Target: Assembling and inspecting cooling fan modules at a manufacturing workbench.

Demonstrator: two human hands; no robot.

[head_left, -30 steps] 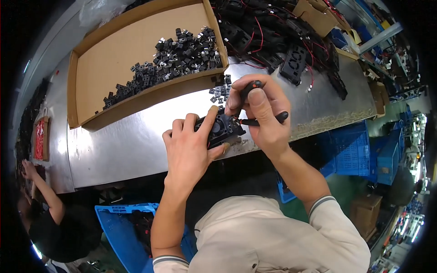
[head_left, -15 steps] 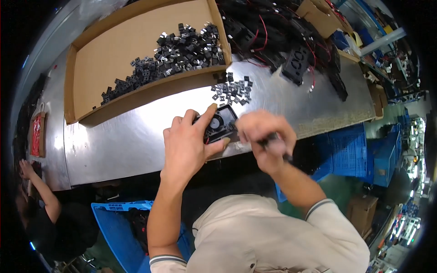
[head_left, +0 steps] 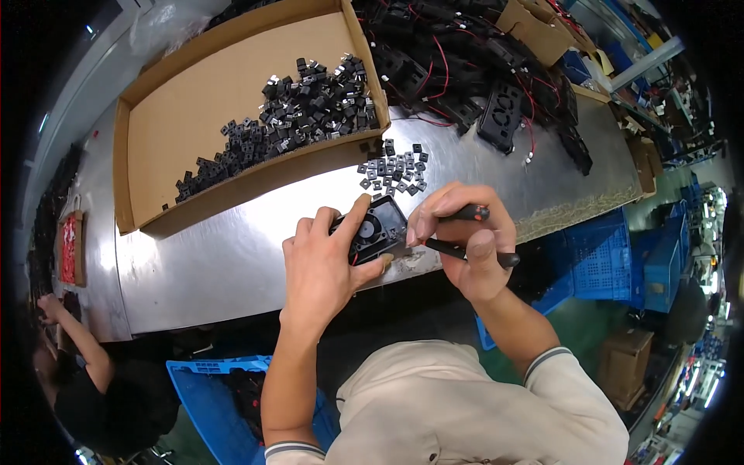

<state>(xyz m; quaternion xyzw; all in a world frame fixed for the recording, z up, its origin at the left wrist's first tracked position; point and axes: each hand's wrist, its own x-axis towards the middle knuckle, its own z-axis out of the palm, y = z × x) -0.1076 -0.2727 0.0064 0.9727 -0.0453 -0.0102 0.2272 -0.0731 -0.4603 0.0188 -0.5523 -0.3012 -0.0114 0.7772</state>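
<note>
My left hand (head_left: 319, 260) grips a black plastic housing (head_left: 394, 215) between thumb and fingers, keeping it on the metal table near the front edge. A small round fan (head_left: 370, 229) sits inside the housing. At the housing's right side is my right hand (head_left: 490, 221), wrapped around the spread dark handles of a plier-like hand tool (head_left: 508, 260) with red marks. The tool's jaws are hidden by my fingers, so I cannot tell whether they touch the housing. Just beyond the housing lie several small black square parts (head_left: 397, 172), loose on the metal.
A shallow cardboard box (head_left: 198, 89) with a heap of black parts (head_left: 314, 101) stands at the far left. Black housings with red wires (head_left: 500, 116) pile up at the far right. Blue crates (head_left: 593, 263) stand below the table. Another person's arm (head_left: 81, 337) shows at left.
My right hand was blurred in motion and more closed; now it is steadier, with the tool's handles spread apart. My left hand still holds the housing. The whole view has shifted slightly.
</note>
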